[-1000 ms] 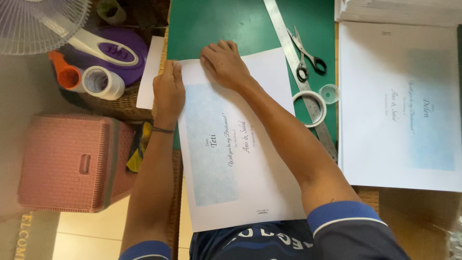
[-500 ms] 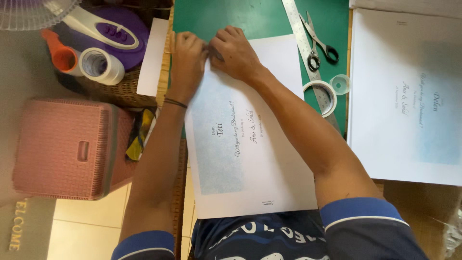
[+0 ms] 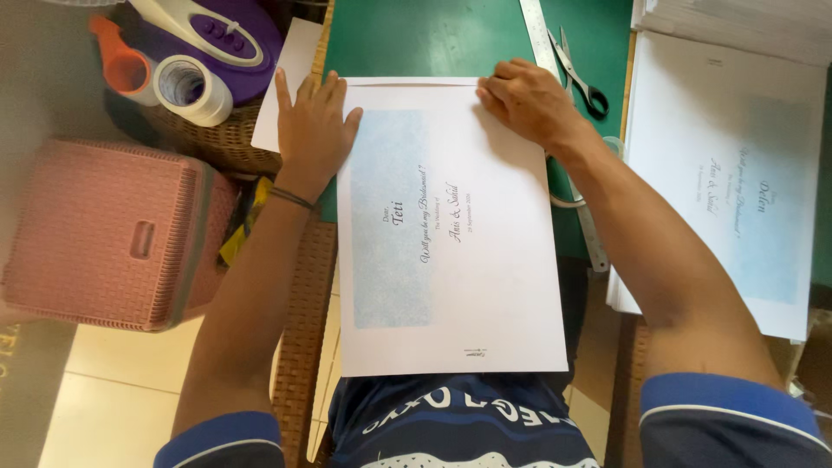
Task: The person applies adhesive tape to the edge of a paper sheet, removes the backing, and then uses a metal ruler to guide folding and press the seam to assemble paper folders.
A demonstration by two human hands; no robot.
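- Your left hand lay flat and spread on the printed sheet's top-left corner.
- Your right hand pressed its top-right edge, fingers curled, gripping nothing.
- Sheet sat squared on the green desk, uncut; scissors lay untouched.

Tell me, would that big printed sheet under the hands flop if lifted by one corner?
Probably. The printed sheet looks thin and overhangs the green mat toward the person, so it likely bends easily. It seems light; the left hand and right hand press it flat, perhaps because it slides.
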